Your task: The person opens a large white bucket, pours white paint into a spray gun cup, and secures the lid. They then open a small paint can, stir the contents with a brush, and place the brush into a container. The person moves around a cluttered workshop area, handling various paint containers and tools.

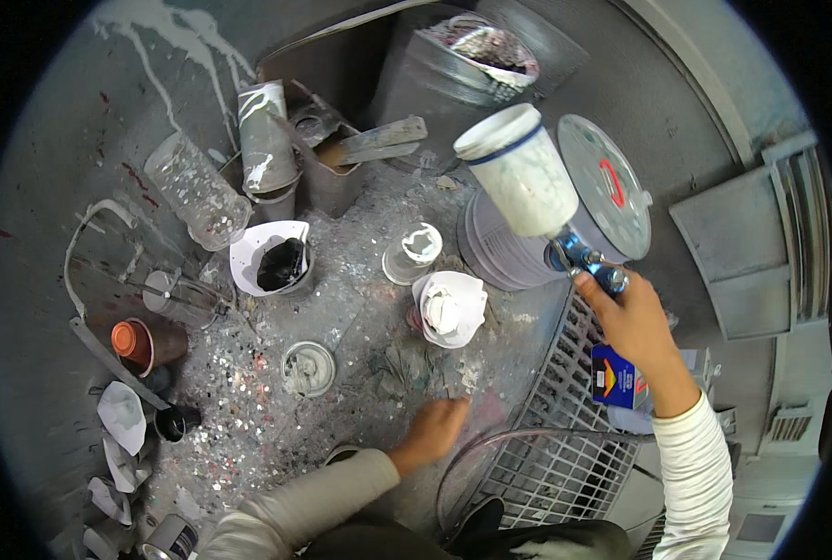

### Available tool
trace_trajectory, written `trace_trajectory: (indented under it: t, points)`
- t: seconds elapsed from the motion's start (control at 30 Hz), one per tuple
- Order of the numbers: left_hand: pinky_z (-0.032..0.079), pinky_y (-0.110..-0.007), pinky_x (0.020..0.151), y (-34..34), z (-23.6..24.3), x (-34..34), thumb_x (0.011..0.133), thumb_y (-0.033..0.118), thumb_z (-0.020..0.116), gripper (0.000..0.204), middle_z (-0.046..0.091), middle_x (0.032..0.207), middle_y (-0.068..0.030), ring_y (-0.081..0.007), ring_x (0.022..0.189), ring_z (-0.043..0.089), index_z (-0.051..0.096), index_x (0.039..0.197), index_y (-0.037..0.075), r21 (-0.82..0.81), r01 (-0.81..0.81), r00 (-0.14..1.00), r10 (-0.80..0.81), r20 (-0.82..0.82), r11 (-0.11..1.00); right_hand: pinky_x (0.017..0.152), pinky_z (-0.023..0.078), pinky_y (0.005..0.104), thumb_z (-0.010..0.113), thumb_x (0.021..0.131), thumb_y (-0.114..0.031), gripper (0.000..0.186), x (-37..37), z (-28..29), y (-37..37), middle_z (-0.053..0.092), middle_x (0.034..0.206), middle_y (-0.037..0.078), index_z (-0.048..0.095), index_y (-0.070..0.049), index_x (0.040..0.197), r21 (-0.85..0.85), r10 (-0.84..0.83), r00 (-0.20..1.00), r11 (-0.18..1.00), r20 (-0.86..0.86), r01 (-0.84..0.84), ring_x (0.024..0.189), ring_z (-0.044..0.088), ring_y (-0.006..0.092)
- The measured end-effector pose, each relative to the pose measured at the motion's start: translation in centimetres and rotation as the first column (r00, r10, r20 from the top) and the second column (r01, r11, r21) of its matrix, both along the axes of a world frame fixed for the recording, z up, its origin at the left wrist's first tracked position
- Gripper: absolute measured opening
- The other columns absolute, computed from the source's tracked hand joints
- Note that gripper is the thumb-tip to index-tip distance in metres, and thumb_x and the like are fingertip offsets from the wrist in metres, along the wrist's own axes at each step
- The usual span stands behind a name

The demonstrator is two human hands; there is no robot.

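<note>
Our right hand [633, 322] grasps a blue spray gun [586, 261], its white paint cup [521, 170] tilted above a grey lidded bucket [603, 191]. Our left hand [435, 429] rests, fingers loose and holding nothing, on the paint-spattered floor [341, 317] beside crumpled rags [421, 366]. Between us and the wall stand a paper strainer cone [449, 308], a small open tin [308, 368] and a black-stained cone [271, 257]. A wire grate [565, 439] lies below the gun.
</note>
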State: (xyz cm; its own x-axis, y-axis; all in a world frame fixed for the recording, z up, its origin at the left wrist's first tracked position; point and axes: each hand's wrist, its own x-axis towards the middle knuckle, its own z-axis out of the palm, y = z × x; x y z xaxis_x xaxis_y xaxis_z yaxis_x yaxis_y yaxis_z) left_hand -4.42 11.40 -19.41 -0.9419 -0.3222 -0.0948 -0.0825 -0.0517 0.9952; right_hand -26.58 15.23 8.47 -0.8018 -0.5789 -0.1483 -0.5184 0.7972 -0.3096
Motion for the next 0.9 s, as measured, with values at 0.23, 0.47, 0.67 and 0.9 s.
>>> trace_trajectory:
  t: [0.23,0.47,0.67,0.9]
  points:
    - [0.049,-0.047,0.103,6.1,1.8,-0.9,0.101,0.065,0.052,0.079,0.061,0.136,-0.0248,-0.0394,0.125,0.061,0.051,0.147,0.000,-0.049,0.485,0.869,-0.487,-0.087,0.873,0.045,0.043,0.0365,0.072,0.097,-0.054,0.062,-0.7,3.9,-9.8,0.049,0.053,0.006,0.060,0.004,0.078,0.284,0.157,0.966,0.954,-0.207,-0.094,0.042,0.054,0.0184]
    - [0.050,-0.049,0.082,9.2,2.5,-1.3,0.107,0.046,0.055,0.050,0.068,0.111,-0.0198,-0.0374,0.092,0.068,0.056,0.131,0.003,0.166,0.696,0.707,-0.628,-0.326,0.698,0.067,0.051,0.0533,0.072,0.096,-0.042,0.049,1.3,6.8,-17.5,0.064,0.073,0.030,0.068,0.006,0.084,0.581,0.478,0.787,0.791,-0.391,-0.192,0.076,0.066,0.0508]
    - [0.048,-0.054,0.076,8.4,5.3,-1.5,0.105,0.032,0.054,0.027,0.065,0.090,-0.0213,-0.0443,0.086,0.065,0.059,0.115,0.007,0.083,0.734,0.628,-0.628,-0.460,0.673,0.070,0.057,0.0491,0.070,0.097,-0.033,0.037,1.2,6.1,-21.3,0.071,0.079,0.023,0.071,0.002,0.087,0.720,0.676,0.565,0.666,-0.473,-0.195,0.078,0.072,0.0415]
    - [0.049,-0.053,0.076,7.2,4.4,-1.1,0.106,0.035,0.054,0.032,0.067,0.090,-0.0194,-0.0419,0.086,0.067,0.062,0.124,0.009,-0.068,0.810,0.530,-0.777,-0.340,0.582,0.071,0.060,0.0423,0.069,0.096,-0.032,0.032,0.0,5.1,-20.2,0.074,0.089,0.019,0.071,-0.001,0.092,0.716,0.704,0.459,0.673,-0.542,-0.188,0.080,0.075,0.0343]
